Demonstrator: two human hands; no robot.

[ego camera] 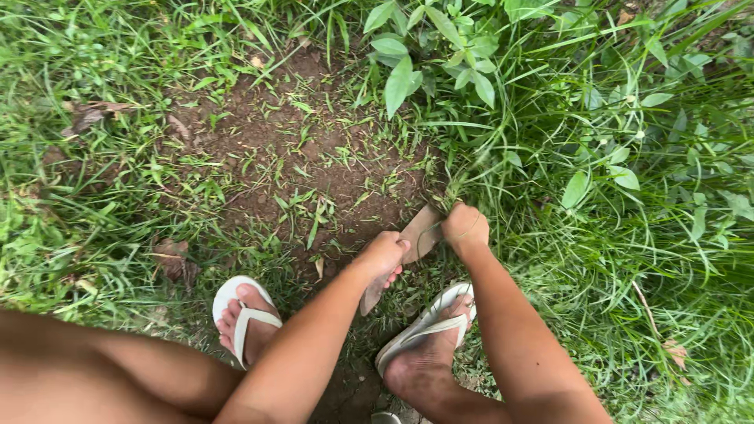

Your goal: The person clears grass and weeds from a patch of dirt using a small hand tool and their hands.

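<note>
A: Left hand [382, 253]?

B: Fist closed round the handle of a blade [420, 232]. The handle end sticks out below the fist, toward the feet. The flat brownish blade runs up and right from the hand.

A: Right hand [465, 226]?

B: Closed tight on a tuft of grass [479, 169] at its base. Knuckles up, fingers hidden underneath.

A: Blade relative to the hands?

B: Between them. Its tip reaches the right hand at the foot of the tuft; whether it touches the fingers, cannot tell. Hands are near each other, left slightly lower.

A: Where's the tuft?

B: Rises up and right from the right fist into thick green growth, at the edge of a soil patch [298, 157].

A: Rest of the scene?

B: Soil patch is above the left hand, strewn with cut grass bits. A broad-leaf plant [428, 55] stands at top centre. Person squats, bare forearms and a knee in view. Two white flip-flops: the left one [243, 314] down left, the right one [428, 322] right under the hands. A dry brown leaf [174, 257] lies left of the left sandal.
</note>
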